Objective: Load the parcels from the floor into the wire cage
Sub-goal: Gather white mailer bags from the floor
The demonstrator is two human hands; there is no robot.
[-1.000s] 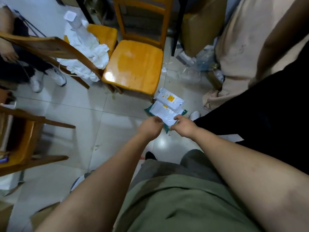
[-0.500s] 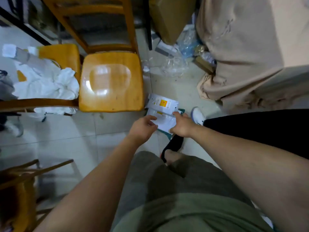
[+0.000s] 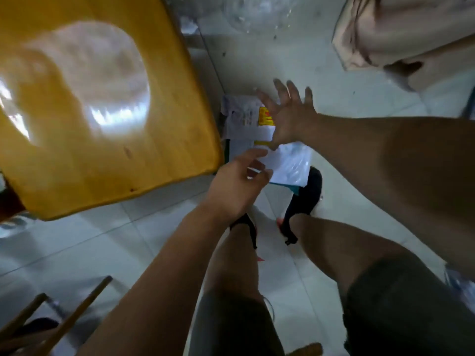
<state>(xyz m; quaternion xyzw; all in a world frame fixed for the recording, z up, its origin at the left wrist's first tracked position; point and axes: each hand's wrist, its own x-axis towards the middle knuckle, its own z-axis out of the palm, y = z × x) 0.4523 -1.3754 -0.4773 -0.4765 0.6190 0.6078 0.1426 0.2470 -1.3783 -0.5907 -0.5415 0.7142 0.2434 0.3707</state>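
Flat white plastic parcels lie stacked on the tiled floor beside a chair. The far parcel [image 3: 244,116] carries a yellow label. The near parcel [image 3: 290,163] is glossy white with a teal edge under it. My left hand [image 3: 237,185] pinches the near parcel's left corner between thumb and fingers. My right hand [image 3: 286,114] hovers over the far parcel with fingers spread wide. No wire cage is in view.
A yellow wooden chair seat [image 3: 102,104] fills the upper left, close to the parcels. A beige cloth-covered bulk [image 3: 401,32] stands at the upper right. My sandalled feet [image 3: 303,201] stand just behind the parcels. Clear plastic wrap [image 3: 252,14] lies beyond.
I have bent much closer to the floor. My right hand let go of the near parcel and reached forward, fingers spreading over the far one. My left hand keeps its pinch.
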